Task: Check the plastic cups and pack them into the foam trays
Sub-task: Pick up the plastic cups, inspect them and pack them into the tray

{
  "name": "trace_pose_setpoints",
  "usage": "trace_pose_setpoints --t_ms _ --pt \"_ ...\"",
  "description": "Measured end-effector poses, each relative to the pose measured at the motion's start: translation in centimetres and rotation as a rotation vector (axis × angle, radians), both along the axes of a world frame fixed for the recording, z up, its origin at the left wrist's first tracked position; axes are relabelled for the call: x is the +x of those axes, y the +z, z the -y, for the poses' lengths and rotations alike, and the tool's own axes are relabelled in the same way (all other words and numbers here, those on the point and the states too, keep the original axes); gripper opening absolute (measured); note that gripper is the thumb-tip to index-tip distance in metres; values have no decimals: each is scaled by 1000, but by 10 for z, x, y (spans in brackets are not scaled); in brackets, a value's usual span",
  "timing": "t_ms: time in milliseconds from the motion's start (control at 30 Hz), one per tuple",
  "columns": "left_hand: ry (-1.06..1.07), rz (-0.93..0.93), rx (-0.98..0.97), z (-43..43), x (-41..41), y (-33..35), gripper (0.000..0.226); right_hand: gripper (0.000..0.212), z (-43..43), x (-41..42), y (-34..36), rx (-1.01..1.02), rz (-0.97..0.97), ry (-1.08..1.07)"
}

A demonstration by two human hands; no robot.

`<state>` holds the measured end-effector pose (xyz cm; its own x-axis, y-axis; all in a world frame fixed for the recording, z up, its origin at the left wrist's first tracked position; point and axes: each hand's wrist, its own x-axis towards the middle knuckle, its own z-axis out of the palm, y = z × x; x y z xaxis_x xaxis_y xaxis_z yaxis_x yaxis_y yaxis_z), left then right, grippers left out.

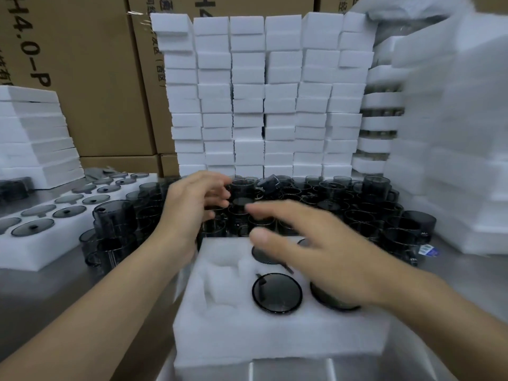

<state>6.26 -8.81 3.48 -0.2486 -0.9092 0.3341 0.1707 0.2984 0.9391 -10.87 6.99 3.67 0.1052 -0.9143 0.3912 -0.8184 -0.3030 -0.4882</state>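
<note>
Head view: our left hand (pixel 192 204) reaches into the cup pile (pixel 316 204) at the back of the table (pixel 55 292), fingers (pixel 217 192) curled around a dark cup (pixel 243 192). Motion blur, so we cannot tell if they are clamped on it or only closing. Our right hand (pixel 324 254) hovers over the tray (pixel 275 334), fingers spread, holding nothing.

The tray sits just in front of us, touching the near edge of the pile. One cup is seated in the front middle pocket (pixel 277 292), with more dark cups in the pockets under the right hand, partly hidden. The left pockets (pixel 222 279) look empty.

A second tray (pixel 35 240) to the left holds cups. Foam stacks (pixel 261 92) stand behind the pile.

Our read on the step: pick one cup only, by the wall or handle. Lift it clear of its neighbours so the pile does not topple. Turn it to check for cracks or marks. Then seat it in a left pocket, handle lined up with the slot, and press flat.
</note>
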Motion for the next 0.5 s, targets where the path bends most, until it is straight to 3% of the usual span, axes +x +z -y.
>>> trace_pose_setpoints --t_ms 67,167,267,300,367,500 --pt "174 95 -115 7 4 -4 27 69 6 -24 0 -72 -56 -161" --pt "419 382 -421 15 12 -12 20 61 15 -47 -10 47 -183 -249" --pt "748 773 -748 18 25 -15 23 40 21 -54 -21 170 -52 -214" --pt "817 857 -750 19 29 -14 30 40 22 -55 -23 166 -36 -215" --pt "840 1035 -571 23 37 -9 47 43 23 -57 -23 158 -52 -217" --pt "657 1372 -147 33 51 -2 65 43 23 -57 -22 171 -40 -213"
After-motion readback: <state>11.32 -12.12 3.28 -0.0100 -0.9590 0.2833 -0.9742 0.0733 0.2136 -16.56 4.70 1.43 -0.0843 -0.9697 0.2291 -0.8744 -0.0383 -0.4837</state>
